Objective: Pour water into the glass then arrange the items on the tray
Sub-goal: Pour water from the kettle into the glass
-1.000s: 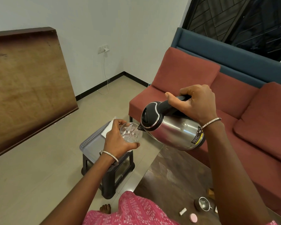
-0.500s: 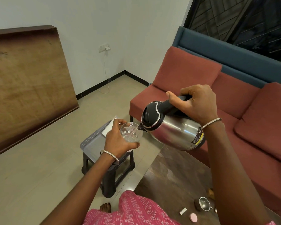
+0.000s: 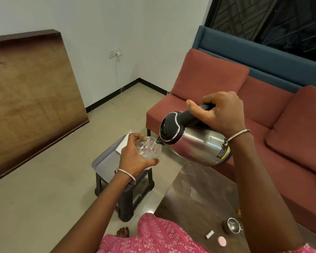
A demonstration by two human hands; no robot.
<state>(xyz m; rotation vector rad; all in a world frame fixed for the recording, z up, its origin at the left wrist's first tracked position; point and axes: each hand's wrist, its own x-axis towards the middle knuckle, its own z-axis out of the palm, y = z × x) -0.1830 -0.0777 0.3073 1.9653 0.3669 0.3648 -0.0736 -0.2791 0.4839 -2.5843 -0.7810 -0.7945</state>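
My left hand (image 3: 135, 159) grips a clear patterned glass (image 3: 149, 147) held in the air above the grey tray (image 3: 104, 163). My right hand (image 3: 221, 114) grips the black handle of a steel kettle (image 3: 195, 143), tilted steeply to the left. The kettle's spout touches the glass rim and water runs into the glass. The tray rests on a small black stool (image 3: 133, 196). A white folded paper (image 3: 123, 145) lies on the tray's far side, partly hidden by my left hand.
A brown marble table (image 3: 199, 198) in front of me carries a small steel strainer on a dark cup (image 3: 233, 225), a white cap (image 3: 209, 234) and a pink disc (image 3: 221, 241). A red sofa (image 3: 263, 99) stands to the right. A wooden board (image 3: 29, 99) leans against the wall.
Both hands hold nearly the same pose. The kettle stays tilted into the glass while pouring goes on.
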